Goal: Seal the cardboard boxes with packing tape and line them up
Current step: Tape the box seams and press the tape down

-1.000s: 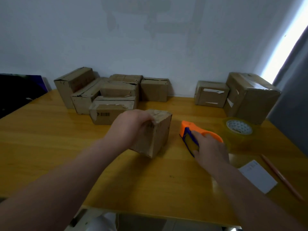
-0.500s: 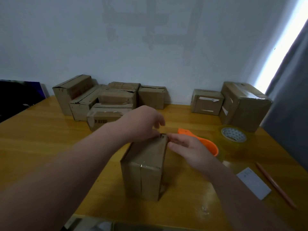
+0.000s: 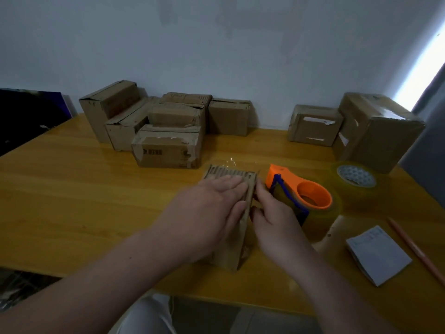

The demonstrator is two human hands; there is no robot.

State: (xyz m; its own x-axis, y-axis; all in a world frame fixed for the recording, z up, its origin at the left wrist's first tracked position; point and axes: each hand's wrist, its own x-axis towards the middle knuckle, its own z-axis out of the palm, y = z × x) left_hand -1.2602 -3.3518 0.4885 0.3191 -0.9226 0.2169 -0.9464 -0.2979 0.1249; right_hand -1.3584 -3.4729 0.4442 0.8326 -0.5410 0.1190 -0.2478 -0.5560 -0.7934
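Your left hand lies flat, fingers straight, pressing the top of the box, which stands on the table right under that palm. Right hand: fingers curled vs the box's right edge; can't tell if they pinch a flap. Risks: ease off w/ the left & the flaps prob spring open before tape's on. The tape dispenser sits just beyond your right hand, so a blind grab could knock it or tip the box.
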